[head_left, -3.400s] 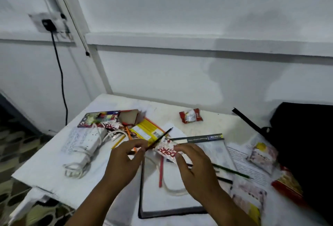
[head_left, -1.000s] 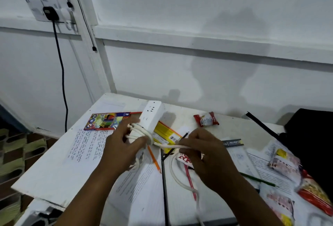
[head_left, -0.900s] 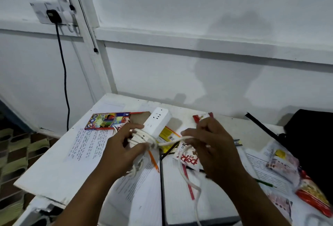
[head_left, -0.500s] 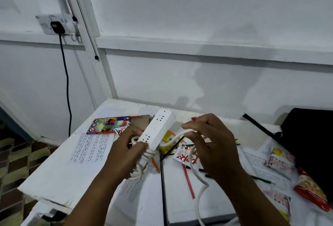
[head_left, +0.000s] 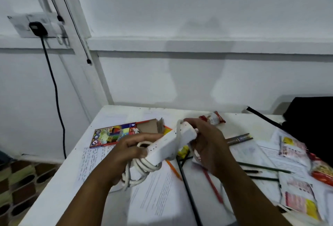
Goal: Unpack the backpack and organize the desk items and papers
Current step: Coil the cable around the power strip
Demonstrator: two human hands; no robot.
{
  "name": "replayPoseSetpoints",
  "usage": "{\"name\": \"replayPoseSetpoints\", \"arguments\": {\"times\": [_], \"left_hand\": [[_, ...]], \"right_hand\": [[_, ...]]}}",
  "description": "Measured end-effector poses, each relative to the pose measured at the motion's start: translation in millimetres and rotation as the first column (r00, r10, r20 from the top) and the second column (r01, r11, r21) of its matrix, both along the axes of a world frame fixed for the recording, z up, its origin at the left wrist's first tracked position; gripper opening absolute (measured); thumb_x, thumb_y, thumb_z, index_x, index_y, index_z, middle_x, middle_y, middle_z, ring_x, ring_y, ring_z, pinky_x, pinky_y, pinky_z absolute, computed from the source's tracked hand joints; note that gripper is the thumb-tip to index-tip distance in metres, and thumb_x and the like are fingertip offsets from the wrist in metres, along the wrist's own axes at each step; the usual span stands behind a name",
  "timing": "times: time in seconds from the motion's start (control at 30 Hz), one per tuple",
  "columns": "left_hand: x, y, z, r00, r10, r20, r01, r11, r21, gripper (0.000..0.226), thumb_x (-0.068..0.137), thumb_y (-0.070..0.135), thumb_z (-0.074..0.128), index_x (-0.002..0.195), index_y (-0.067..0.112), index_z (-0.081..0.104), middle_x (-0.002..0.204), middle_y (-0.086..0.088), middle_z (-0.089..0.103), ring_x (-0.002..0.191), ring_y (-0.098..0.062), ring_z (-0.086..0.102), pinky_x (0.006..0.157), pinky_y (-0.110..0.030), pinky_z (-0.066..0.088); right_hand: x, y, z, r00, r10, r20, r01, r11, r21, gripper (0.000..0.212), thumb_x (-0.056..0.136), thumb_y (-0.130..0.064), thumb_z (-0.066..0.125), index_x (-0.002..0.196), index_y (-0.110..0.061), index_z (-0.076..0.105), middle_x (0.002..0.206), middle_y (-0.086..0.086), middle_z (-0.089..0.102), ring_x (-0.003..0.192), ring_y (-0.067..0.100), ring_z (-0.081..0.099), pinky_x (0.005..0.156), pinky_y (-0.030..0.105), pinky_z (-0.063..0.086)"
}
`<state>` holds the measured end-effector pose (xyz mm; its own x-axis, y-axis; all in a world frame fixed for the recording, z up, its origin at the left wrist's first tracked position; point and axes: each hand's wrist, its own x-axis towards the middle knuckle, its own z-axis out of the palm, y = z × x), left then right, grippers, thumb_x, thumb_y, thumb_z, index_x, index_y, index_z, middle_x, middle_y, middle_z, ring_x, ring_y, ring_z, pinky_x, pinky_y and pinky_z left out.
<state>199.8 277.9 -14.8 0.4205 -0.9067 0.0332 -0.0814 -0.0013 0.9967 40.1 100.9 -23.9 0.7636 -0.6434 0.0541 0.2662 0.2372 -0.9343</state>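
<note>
A white power strip is held above the white desk, tilted up to the right. My left hand grips its lower end, where several turns of its white cord are coiled. My right hand is closed around the strip's upper end and a loop of the cord. The black backpack lies at the desk's right edge. Printed papers cover the desk under my hands.
A colour-pencil box lies open at the back left. A red snack packet, loose pencils, a red pencil, a dark ruler and snack packs lie around. A black cable hangs from a wall socket.
I set down the small packet and pencil and picked up the power strip with my left hand. My right hand has wound the cord around it and moved up to the strip's far end.
</note>
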Motion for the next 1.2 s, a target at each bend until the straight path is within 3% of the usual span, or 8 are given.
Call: {"name": "replayPoseSetpoints", "arguments": {"times": [0.1,0.2,0.3,0.53,0.67,0.83,1.03,1.2], "left_hand": [[13.8,4.3,-3.4,0.999,0.009,-0.050,-0.009,1.000,0.003,0.063,0.063,0.030,0.060,0.121,0.006,0.069,0.115,-0.022,0.069,0.107,-0.041,0.062,0.089,-0.053,0.047],[17.3,1.1,-2.3,0.993,0.020,-0.115,-0.018,1.000,0.025,0.053,0.066,0.034,0.059,0.110,0.008,0.073,0.110,-0.024,0.069,0.095,-0.038,0.066,0.074,-0.042,0.052],[12.7,-1.7,-1.0,0.979,0.069,-0.190,-0.058,0.996,0.060,0.029,0.082,0.028,0.054,0.096,0.016,0.076,0.102,-0.025,0.070,0.082,-0.034,0.070,0.062,-0.032,0.054],[6.4,-1.6,-7.3,0.963,0.074,-0.259,-0.056,0.996,0.076,0.044,0.079,0.040,0.056,0.115,0.017,0.070,0.113,-0.026,0.066,0.090,-0.037,0.065,0.076,-0.044,0.051],[0.6,-20.1,-4.7,0.986,0.087,-0.141,-0.062,0.983,0.172,0.025,0.094,0.037,0.059,0.118,0.040,0.066,0.134,-0.006,0.063,0.088,-0.005,0.070,0.073,-0.019,0.054],[-20.6,-13.9,-10.3,0.948,0.272,-0.165,-0.263,0.962,0.075,0.046,0.059,0.049,0.075,0.096,0.021,0.073,0.092,-0.005,0.071,0.083,-0.021,0.069,0.069,-0.034,0.052],[-20.8,-20.5,-20.0,0.895,0.446,0.028,-0.447,0.892,0.068,0.026,0.067,0.037,0.068,0.084,0.018,0.065,0.078,0.010,0.066,0.068,-0.002,0.060,0.066,-0.027,0.043],[-19.1,-18.2,-21.5,0.913,0.377,0.155,-0.388,0.921,0.040,0.035,0.060,0.042,0.068,0.086,0.018,0.065,0.071,0.011,0.061,0.061,-0.003,0.052,0.061,-0.027,0.040]], "right_hand": [[9.3,25.6,-6.6,0.994,0.103,0.033,-0.106,0.987,0.118,0.038,0.089,-0.042,0.059,0.113,-0.014,0.070,0.105,0.018,0.070,0.091,0.031,0.067,0.075,0.042,0.053],[18.2,51.7,-16.1,0.993,0.107,-0.059,-0.107,0.994,-0.009,0.051,0.077,-0.057,0.071,0.107,-0.016,0.071,0.098,0.023,0.067,0.085,0.035,0.062,0.071,0.050,0.048],[24.9,65.0,-15.8,0.991,0.026,-0.132,-0.019,0.998,0.053,0.052,0.077,-0.057,0.070,0.095,-0.008,0.065,0.085,0.018,0.065,0.071,0.026,0.061,0.060,0.037,0.042],[11.6,53.2,-13.2,0.948,-0.077,-0.309,-0.033,0.942,-0.335,0.041,0.078,-0.049,0.067,0.108,-0.021,0.071,0.093,-0.001,0.076,0.070,0.012,0.069,0.063,0.026,0.054],[5.2,44.2,-19.9,0.922,-0.148,-0.358,-0.067,0.850,-0.522,0.053,0.077,-0.067,0.065,0.113,-0.028,0.072,0.099,-0.011,0.075,0.078,0.010,0.071,0.067,0.029,0.058],[-7.6,32.5,-21.0,0.835,-0.225,-0.502,-0.163,0.771,-0.615,0.085,0.064,-0.089,0.054,0.120,-0.026,0.067,0.090,-0.007,0.073,0.070,0.003,0.067,0.064,0.019,0.052],[-33.1,6.0,-4.4,0.752,-0.305,-0.584,-0.461,0.389,-0.798,0.030,0.086,-0.047,0.067,0.114,-0.037,0.066,0.097,-0.020,0.068,0.080,-0.011,0.056,0.085,0.020,0.052],[-33.8,-14.7,17.0,0.940,-0.287,-0.185,-0.116,0.240,-0.964,0.026,0.086,-0.008,0.065,0.098,-0.029,0.074,0.098,-0.018,0.071,0.090,-0.004,0.061,0.082,0.035,0.053]]}}
